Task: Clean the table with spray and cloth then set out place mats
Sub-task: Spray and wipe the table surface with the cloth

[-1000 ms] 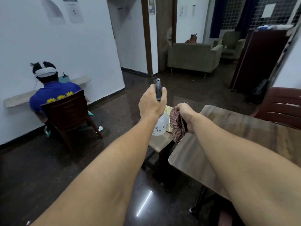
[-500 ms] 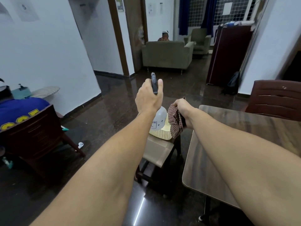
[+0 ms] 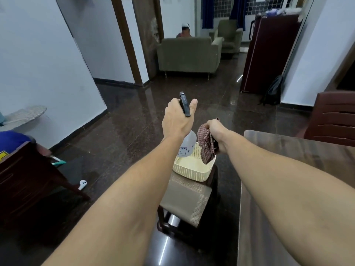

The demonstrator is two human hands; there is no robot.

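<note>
- A clear spray bottle (image 3: pixel 187 144) hung upright over the near-left corner of a cream basket (image 3: pixel 192 174), its base just above the rim, carried by the person's left hand (image 3: pixel 177 120). The fingers (image 3: pixel 171 105) were clamped round the black trigger head, with the thumb raised beside it.
- A checked cloth (image 3: pixel 206 145) dangled from the right hand (image 3: pixel 216 131), whose fingers were closed in a pinch on its top edge. The loose end hung down into the basket's right side.
- The basket sat on brown woven place mats (image 3: pixel 184 200), which lay on a small stool (image 3: pixel 163 217) just left of the wooden bench (image 3: pixel 257 217).
- The single view did not show whether bottle and cloth were coming out of the basket or going into it. Neither touched the bench.
- To do the step well either way, the bottle likely needed to stay upright and move straight up or down past the rim, since a knock could shift the light basket on the mats.
- The cloth's tail probably needed to clear the basket wall before any swing toward the bench, or it might snag and drag the basket.
- A finger held off the trigger would guard against a stray spray over the mats below.
- A dark chair (image 3: pixel 334 120) stood at the bench's far side, and a green sofa (image 3: pixel 189 52) sat well beyond, across the glossy floor (image 3: pixel 134 116).
</note>
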